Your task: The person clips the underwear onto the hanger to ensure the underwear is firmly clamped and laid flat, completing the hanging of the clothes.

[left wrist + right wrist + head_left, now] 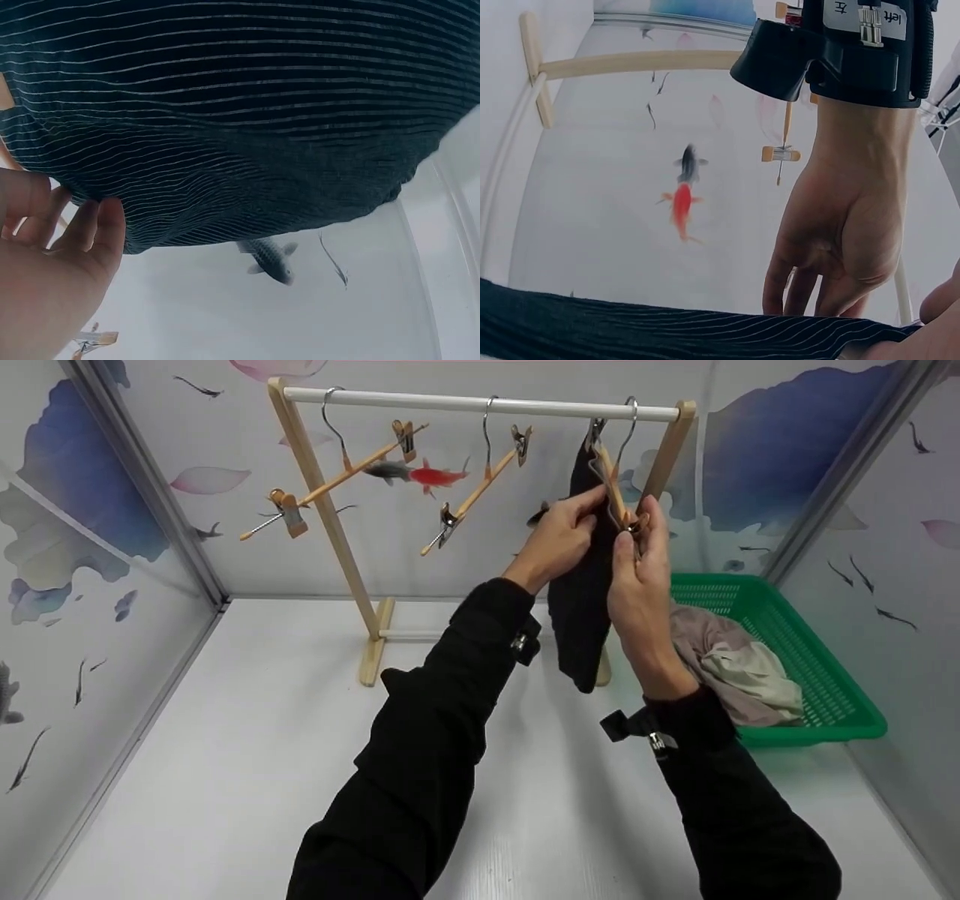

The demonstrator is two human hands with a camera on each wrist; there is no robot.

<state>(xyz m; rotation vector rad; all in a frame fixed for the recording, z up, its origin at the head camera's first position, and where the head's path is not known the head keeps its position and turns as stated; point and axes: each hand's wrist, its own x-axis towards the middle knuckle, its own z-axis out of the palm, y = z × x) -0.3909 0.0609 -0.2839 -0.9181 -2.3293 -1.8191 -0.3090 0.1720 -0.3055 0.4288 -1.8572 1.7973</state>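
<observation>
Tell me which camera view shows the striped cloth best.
The left wrist view: the cloth spreads broadly across its upper part, its pale stripes clear. The head view shows it hanging as a narrow, dark shape without discernible stripes; the right wrist view catches only a striped band along the bottom.

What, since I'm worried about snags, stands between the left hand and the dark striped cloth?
Nothing visible does: the left hand directly holds the dark striped cloth, close beside the wooden hanger.
</observation>
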